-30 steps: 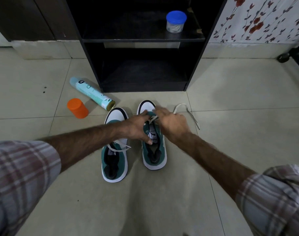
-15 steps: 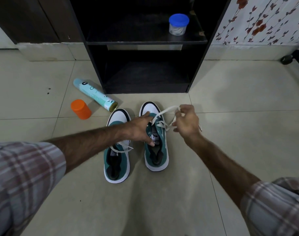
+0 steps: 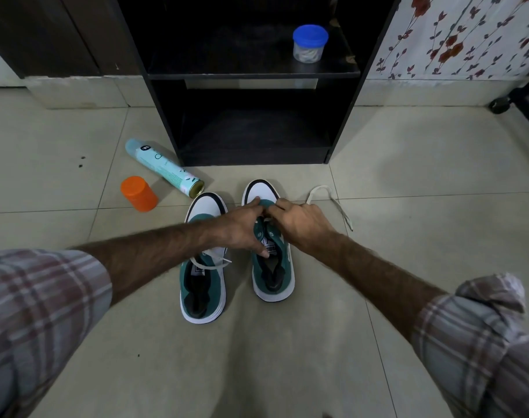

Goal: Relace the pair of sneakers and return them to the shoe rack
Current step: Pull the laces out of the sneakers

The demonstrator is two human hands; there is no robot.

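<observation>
Two teal-and-white sneakers stand side by side on the tiled floor, toes toward the black shoe rack (image 3: 341, 122). My left hand (image 3: 242, 227) rests on the right sneaker (image 3: 274, 276), its thumb pressing on the tongue and fingers reaching the front eyelets. My right hand (image 3: 299, 220) sits over the same eyelets with curled fingers pinching the white lace (image 3: 329, 196), whose free end loops away on the floor to the right. The left sneaker (image 3: 203, 285) has a loose lace across its tongue.
A pale blue spray can (image 3: 163, 167) lies on the floor left of the rack, beside an orange cap (image 3: 138, 193). A blue-lidded jar (image 3: 309, 43) stands on the rack's shelf. A black wheeled frame (image 3: 516, 98) is at the far right.
My right hand, which had lifted the lace up to the right, has come back down onto the right sneaker's eyelets. The lace's free end now lies on the floor.
</observation>
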